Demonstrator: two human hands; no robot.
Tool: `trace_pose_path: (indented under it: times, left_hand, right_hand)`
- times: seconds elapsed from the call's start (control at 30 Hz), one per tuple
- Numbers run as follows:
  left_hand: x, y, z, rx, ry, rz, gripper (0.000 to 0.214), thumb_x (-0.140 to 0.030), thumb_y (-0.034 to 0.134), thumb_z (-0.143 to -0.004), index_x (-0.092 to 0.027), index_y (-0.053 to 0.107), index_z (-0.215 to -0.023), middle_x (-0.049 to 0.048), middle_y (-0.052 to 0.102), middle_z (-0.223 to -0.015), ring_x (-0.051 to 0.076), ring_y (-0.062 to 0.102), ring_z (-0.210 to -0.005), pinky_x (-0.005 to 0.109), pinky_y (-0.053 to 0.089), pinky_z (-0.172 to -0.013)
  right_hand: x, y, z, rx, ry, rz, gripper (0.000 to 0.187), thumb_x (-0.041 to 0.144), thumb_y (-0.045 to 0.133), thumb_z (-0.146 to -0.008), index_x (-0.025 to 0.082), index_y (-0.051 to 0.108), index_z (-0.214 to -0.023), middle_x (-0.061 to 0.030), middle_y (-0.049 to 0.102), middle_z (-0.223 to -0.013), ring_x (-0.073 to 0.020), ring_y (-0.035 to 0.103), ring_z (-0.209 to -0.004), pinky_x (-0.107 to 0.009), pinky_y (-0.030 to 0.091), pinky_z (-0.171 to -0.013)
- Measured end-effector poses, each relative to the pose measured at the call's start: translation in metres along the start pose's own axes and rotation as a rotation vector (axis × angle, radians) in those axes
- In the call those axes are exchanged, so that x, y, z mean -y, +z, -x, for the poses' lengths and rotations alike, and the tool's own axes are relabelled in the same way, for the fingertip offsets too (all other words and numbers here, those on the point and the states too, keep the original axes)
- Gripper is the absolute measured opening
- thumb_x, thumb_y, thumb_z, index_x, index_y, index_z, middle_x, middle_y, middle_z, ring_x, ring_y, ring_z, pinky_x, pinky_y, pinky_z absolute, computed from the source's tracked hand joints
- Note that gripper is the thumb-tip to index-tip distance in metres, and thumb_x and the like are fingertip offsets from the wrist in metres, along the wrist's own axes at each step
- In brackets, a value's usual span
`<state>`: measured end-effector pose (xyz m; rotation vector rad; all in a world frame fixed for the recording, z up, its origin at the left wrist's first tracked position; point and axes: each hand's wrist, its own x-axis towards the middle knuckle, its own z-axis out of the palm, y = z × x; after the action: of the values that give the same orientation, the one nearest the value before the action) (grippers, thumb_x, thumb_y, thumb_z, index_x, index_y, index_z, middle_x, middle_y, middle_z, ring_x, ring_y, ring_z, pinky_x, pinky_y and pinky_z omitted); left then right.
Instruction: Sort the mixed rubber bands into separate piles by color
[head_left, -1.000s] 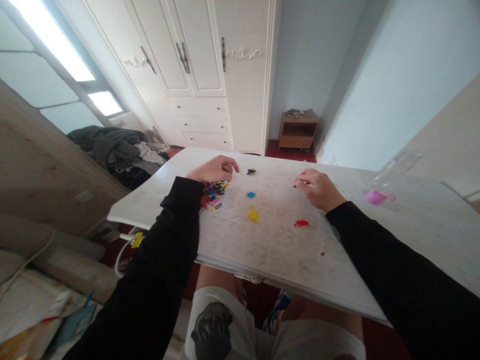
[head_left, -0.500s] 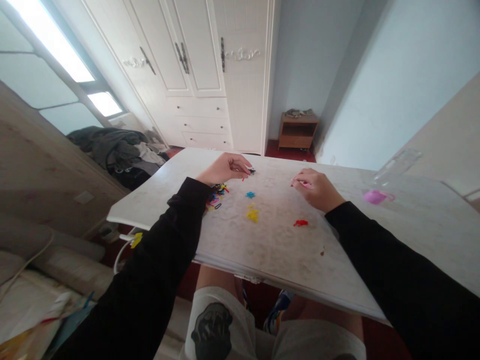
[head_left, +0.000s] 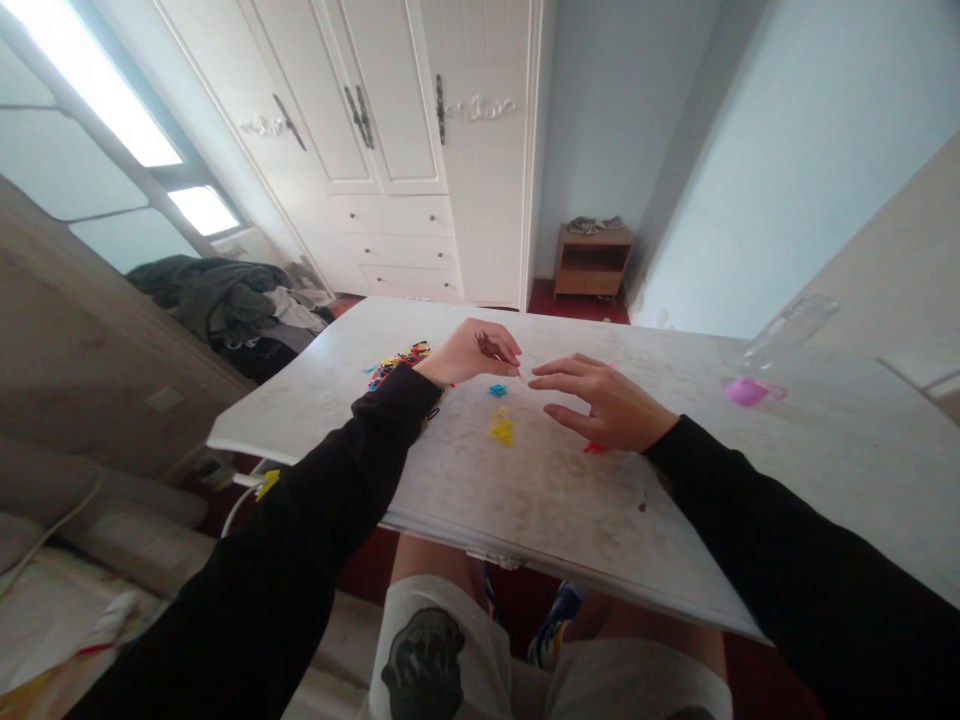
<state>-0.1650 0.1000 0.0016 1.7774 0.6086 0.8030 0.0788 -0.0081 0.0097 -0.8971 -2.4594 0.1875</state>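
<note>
My left hand (head_left: pixel 480 352) is over the table's middle, its fingers pinched on a small red rubber band (head_left: pixel 520 374) that pokes out of the fingertips. My right hand (head_left: pixel 600 400) faces it from the right, fingers stretched out and apart, its fingertips close to that band. A mixed pile of coloured rubber bands (head_left: pixel 397 366) lies left of my left hand, partly covered by my forearm. Below the hands are a small blue heap (head_left: pixel 498 391) and a yellow heap (head_left: pixel 502 431). A red heap (head_left: pixel 593 448) is mostly hidden under my right hand; a bit of pink (head_left: pixel 613 366) shows behind it.
At the right of the white table (head_left: pixel 465 490) lie a pink object with a loop (head_left: pixel 752 391) and a clear bottle-like container (head_left: pixel 793 328). A dark speck (head_left: pixel 642 503) sits nearer the front edge. Beyond stand a white wardrobe (head_left: pixel 405 120) and a small wooden cabinet (head_left: pixel 594 262).
My right hand has moved left and toward me, its fingers opening out over the red heap. My left hand has shifted slightly right, uncovering more of the mixed pile and hiding the black bands.
</note>
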Motion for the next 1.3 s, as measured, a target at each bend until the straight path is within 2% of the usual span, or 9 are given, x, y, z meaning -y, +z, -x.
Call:
trace_pose_path:
  times: [0.17, 0.43, 0.5, 0.57, 0.7, 0.83, 0.97, 1.07, 1.3]
  left_hand:
    - [0.0, 0.002, 0.001, 0.031, -0.015, 0.041, 0.046, -0.032, 0.101, -0.053, -0.011, 0.073, -0.084, 0.0056, 0.076, -0.076, 0.013, 0.072, -0.068, 0.026, 0.06, -0.07]
    - [0.0, 0.005, 0.003, 0.082, -0.025, 0.063, 0.045, -0.033, 0.1, -0.054, -0.012, 0.072, -0.083, 0.0055, 0.076, -0.075, 0.015, 0.073, -0.069, 0.026, 0.06, -0.068]
    - [-0.001, 0.005, 0.003, 0.083, -0.033, 0.044, 0.045, -0.034, 0.099, -0.054, -0.013, 0.072, -0.083, 0.0059, 0.076, -0.077, 0.015, 0.074, -0.07, 0.026, 0.06, -0.067]
    - [-0.003, 0.002, 0.003, 0.082, -0.032, -0.008, 0.043, -0.033, 0.098, -0.056, -0.013, 0.072, -0.084, 0.0054, 0.076, -0.075, 0.015, 0.072, -0.067, 0.025, 0.058, -0.064]
    - [-0.011, -0.015, 0.006, 0.1, -0.02, -0.253, 0.027, -0.031, 0.09, -0.067, -0.014, 0.071, -0.076, 0.0011, 0.068, -0.062, 0.01, 0.061, -0.055, 0.021, 0.046, -0.053]
    - [-0.016, -0.039, 0.013, 0.139, -0.068, -0.488, 0.025, -0.031, 0.083, -0.074, -0.015, 0.067, -0.065, -0.0007, 0.063, -0.054, 0.008, 0.052, -0.049, 0.021, 0.035, -0.048]
    - [-0.016, -0.056, 0.02, 0.232, -0.22, -0.536, 0.017, -0.031, 0.081, -0.074, -0.016, 0.074, -0.072, 0.0024, 0.071, -0.061, 0.012, 0.061, -0.054, 0.022, 0.041, -0.053]
    - [-0.014, -0.06, 0.022, 0.247, -0.282, -0.54, 0.015, -0.032, 0.081, -0.073, -0.017, 0.078, -0.074, 0.0037, 0.075, -0.065, 0.014, 0.065, -0.058, 0.023, 0.043, -0.055]
    - [-0.015, -0.068, 0.028, 0.267, -0.328, -0.505, 0.014, -0.03, 0.081, -0.071, -0.018, 0.08, -0.078, 0.0035, 0.077, -0.07, 0.016, 0.069, -0.062, 0.024, 0.048, -0.058]
  right_hand:
    - [0.001, 0.002, 0.001, 0.054, 0.008, -0.005, 0.036, 0.034, 0.061, -0.1, 0.024, 0.07, -0.134, -0.0132, 0.069, -0.14, -0.0319, 0.063, -0.128, -0.056, 0.05, -0.108]
    - [0.002, 0.002, 0.0, 0.074, -0.011, -0.002, 0.037, 0.035, 0.06, -0.101, 0.023, 0.068, -0.135, -0.011, 0.07, -0.139, -0.0292, 0.063, -0.127, -0.052, 0.051, -0.109]
    - [0.002, 0.0, -0.001, 0.039, -0.016, -0.029, 0.032, 0.034, 0.059, -0.101, 0.023, 0.072, -0.128, -0.011, 0.073, -0.132, -0.0279, 0.066, -0.122, -0.05, 0.052, -0.106]
    - [0.0, -0.004, -0.001, 0.009, 0.004, -0.064, 0.027, 0.034, 0.056, -0.102, 0.021, 0.078, -0.112, -0.0109, 0.078, -0.115, -0.0261, 0.07, -0.109, -0.045, 0.054, -0.098]
    - [-0.008, -0.017, 0.003, 0.013, 0.172, -0.182, 0.042, 0.042, 0.054, -0.102, 0.019, 0.079, -0.077, -0.0078, 0.076, -0.076, -0.0202, 0.068, -0.075, -0.037, 0.052, -0.076]
    - [-0.02, -0.029, 0.01, 0.175, 0.303, -0.297, 0.049, 0.054, 0.062, -0.095, 0.019, 0.076, -0.064, -0.0052, 0.072, -0.065, -0.0177, 0.063, -0.065, -0.034, 0.048, -0.07]
    - [-0.026, -0.035, 0.014, 0.334, 0.347, -0.337, 0.055, 0.063, 0.06, -0.093, 0.02, 0.074, -0.06, -0.0026, 0.067, -0.059, -0.0166, 0.059, -0.061, -0.034, 0.046, -0.067]
    - [-0.028, -0.037, 0.015, 0.435, 0.373, -0.358, 0.058, 0.066, 0.059, -0.094, 0.02, 0.074, -0.062, -0.002, 0.066, -0.059, -0.0161, 0.057, -0.058, -0.034, 0.044, -0.065]
    - [-0.034, -0.038, 0.022, 0.51, 0.43, -0.48, 0.064, 0.069, 0.062, -0.091, 0.02, 0.067, -0.051, -0.0056, 0.071, -0.065, -0.0168, 0.059, -0.058, -0.034, 0.044, -0.064]
